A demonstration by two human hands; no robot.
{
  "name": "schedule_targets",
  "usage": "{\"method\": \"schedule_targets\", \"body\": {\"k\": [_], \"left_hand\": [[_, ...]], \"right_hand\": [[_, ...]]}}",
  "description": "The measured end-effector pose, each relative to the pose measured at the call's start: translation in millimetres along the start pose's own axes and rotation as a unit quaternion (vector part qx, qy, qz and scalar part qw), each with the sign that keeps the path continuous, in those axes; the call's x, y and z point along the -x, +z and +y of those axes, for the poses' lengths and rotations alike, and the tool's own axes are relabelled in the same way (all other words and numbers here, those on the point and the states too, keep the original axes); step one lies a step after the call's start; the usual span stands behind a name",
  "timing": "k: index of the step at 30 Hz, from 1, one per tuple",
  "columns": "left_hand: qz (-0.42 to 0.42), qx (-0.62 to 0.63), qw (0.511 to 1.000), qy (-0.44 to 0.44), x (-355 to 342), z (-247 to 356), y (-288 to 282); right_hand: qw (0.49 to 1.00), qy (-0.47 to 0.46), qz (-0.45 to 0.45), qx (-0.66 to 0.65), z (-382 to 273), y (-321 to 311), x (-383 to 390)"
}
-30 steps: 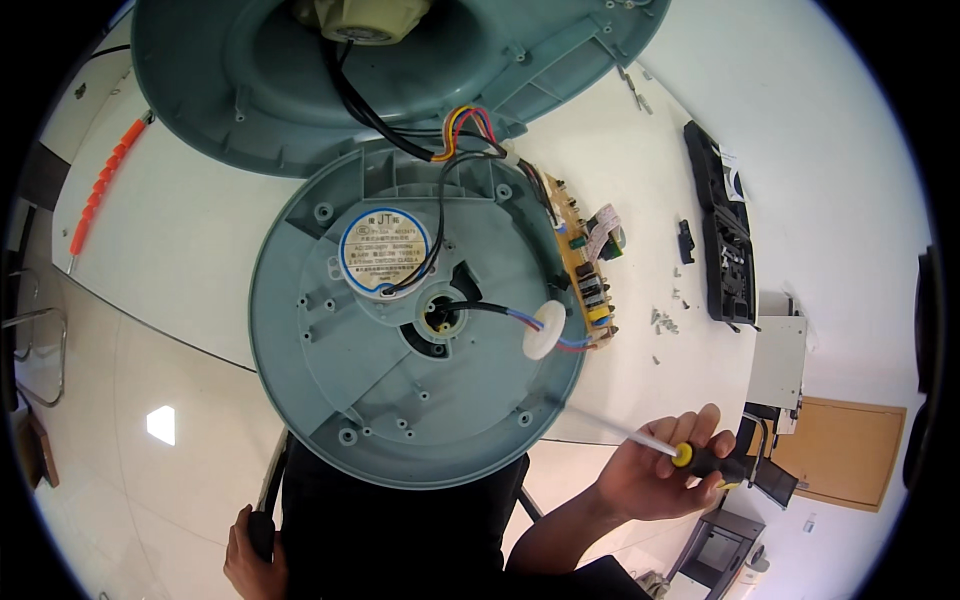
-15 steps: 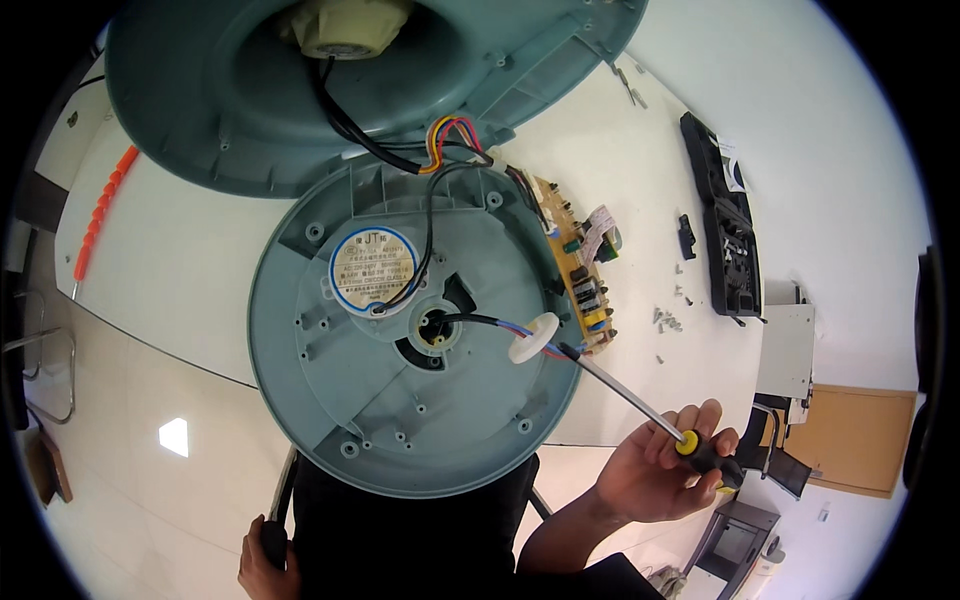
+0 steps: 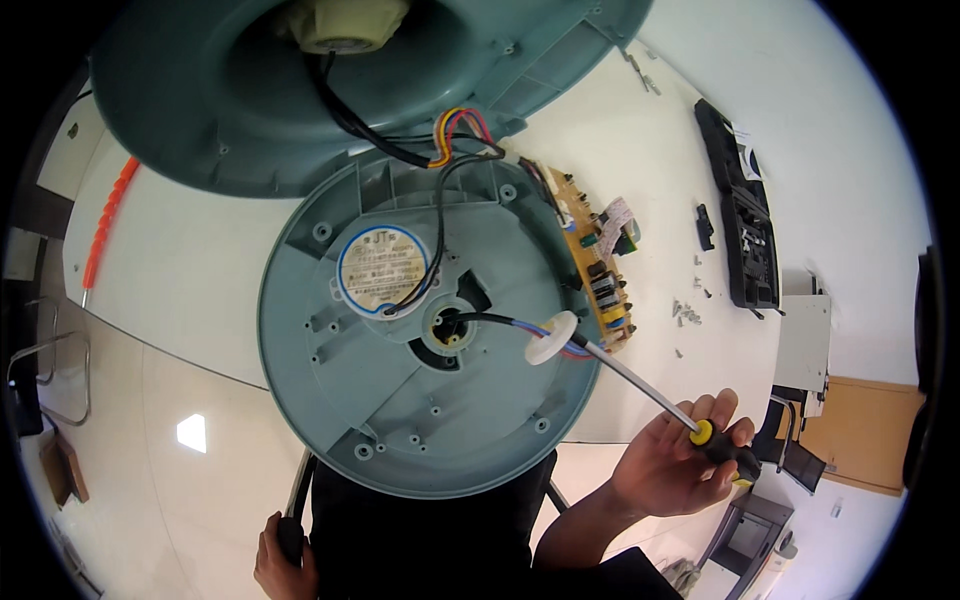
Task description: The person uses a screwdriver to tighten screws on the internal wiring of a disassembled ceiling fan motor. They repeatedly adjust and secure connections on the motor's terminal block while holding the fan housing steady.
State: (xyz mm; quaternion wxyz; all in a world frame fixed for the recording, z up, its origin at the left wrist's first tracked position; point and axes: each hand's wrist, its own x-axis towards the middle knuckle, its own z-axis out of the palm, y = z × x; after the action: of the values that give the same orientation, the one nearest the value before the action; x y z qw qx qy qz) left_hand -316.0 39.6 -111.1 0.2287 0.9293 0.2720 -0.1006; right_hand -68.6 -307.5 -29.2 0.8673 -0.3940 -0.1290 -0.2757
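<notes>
Right grip [image 3: 668, 465] wraps my screwdriver [image 3: 650, 393], tip near the white disc [image 3: 551, 338]; left grip [image 3: 284, 568] clasps a black handle [image 3: 290, 538]. Best steer lightly, sparing the wires [image 3: 528, 327].

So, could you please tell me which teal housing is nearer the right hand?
The round housing, bearing the blue-rimmed disc; the other housing, at the picture's top, lies farther from the right hand.
</notes>
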Motion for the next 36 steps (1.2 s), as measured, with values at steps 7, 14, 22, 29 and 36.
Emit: {"method": "schedule_targets", "body": {"k": [7, 14, 22, 29, 36], "left_hand": [[-0.011, 0.0, 1.0, -0.006, -1, 1, -2], [0.003, -0.005, 1.0, -0.004, 0, -8, 3], [0.002, -0.008, 1.0, -0.017, 0, -5, 4], [-0.011, 0.005, 1.0, -0.014, 0, 2, -2], [-0.014, 0.002, 1.0, -0.021, 0, 3, -3]], "right_hand": [[1.0, 0.019, -0.021, 0.001, -2, -8, -1], [1.0, 0.015, -0.001, 0.01, -1, -6, -1], [1.0, 0.023, 0.01, -0.001, -1, 0, 2], [1.0, 0.031, 0.004, -0.002, -3, 1, 2], [0.999, 0.042, 0.0, -0.015, -4, 0, 2]]}}
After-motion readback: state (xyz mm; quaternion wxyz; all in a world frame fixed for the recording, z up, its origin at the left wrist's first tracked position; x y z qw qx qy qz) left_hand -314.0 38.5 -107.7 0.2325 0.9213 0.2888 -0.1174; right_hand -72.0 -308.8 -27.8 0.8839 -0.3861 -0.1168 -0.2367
